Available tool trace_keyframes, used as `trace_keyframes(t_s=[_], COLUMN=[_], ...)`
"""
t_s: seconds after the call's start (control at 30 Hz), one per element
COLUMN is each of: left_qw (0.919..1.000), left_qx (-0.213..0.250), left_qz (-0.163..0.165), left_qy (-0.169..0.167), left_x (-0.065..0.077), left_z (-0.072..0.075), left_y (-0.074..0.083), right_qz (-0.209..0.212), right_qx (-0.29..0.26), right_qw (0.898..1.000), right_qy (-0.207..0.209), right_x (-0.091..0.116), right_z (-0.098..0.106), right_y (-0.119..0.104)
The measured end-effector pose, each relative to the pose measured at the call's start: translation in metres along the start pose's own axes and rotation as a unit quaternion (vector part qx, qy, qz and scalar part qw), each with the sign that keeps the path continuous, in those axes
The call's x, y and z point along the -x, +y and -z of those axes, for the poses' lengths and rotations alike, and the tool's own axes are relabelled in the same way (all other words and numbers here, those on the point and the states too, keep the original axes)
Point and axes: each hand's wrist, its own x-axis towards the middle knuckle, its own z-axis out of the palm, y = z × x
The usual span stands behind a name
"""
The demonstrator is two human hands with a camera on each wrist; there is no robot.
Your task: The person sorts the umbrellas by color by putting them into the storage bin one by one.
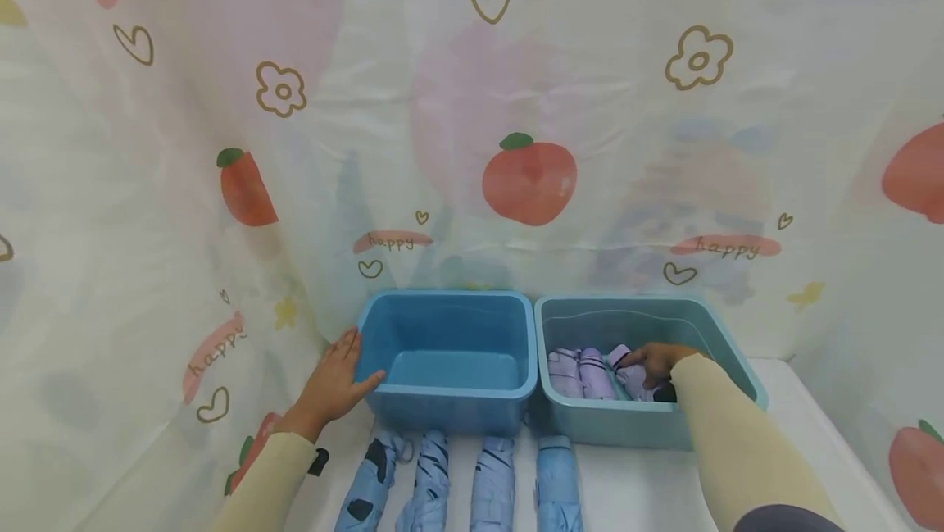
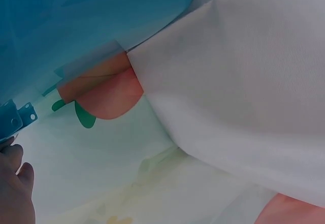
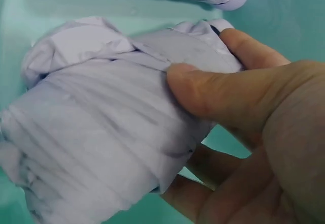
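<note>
In the teal bin (image 1: 627,421) at the right, my right hand (image 1: 659,361) grips a folded lavender umbrella (image 3: 101,117). The right wrist view shows the thumb (image 3: 188,89) pressed on its wrinkled cloth and the other fingers round its far side and underneath. Two more rolled lavender umbrellas (image 1: 596,375) lie side by side to the left of it in the same bin. My left hand (image 1: 330,384) rests on the left side of the blue bin (image 1: 450,411), its fingers stretched along the rim and its thumb over the front left corner. The blue bin is empty inside.
Several folded blue umbrellas (image 1: 492,483) lie in a row on the white table (image 1: 634,487) in front of the bins. The bins stand close side by side against a printed curtain (image 1: 457,122), which also hangs at the left and right.
</note>
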Motion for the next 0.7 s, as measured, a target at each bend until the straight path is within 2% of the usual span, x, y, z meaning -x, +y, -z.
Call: trace_keyframes(t_s=[0.13,0.33,0.43,0.53,0.7], left_qw=[1.0,1.0,1.0,1.0,1.0], left_qx=[0.001,0.002,0.0,-0.002,-0.003], left_qz=[-0.006,-0.009,-0.007,-0.003,0.003], left_qy=[0.003,0.002,-0.001,-0.003,-0.003], left_x=[-0.001,-0.003,-0.004,-0.004,-0.002], left_z=[0.0,0.001,0.0,-0.001,-0.001], left_y=[-0.001,0.0,0.001,0.0,-0.002], right_qz=[-0.01,-0.044,-0.06,-0.082,-0.069], right_qx=[0.02,-0.008,-0.004,-0.028,-0.033], right_qw=[1.0,0.998,0.996,0.993,0.993], right_qy=[-0.008,-0.047,-0.066,-0.08,-0.092], right_x=[-0.003,0.0,0.002,0.002,-0.002], right_z=[-0.001,0.004,0.005,0.005,0.003], right_y=[0.004,0.001,-0.002,-0.006,-0.018])
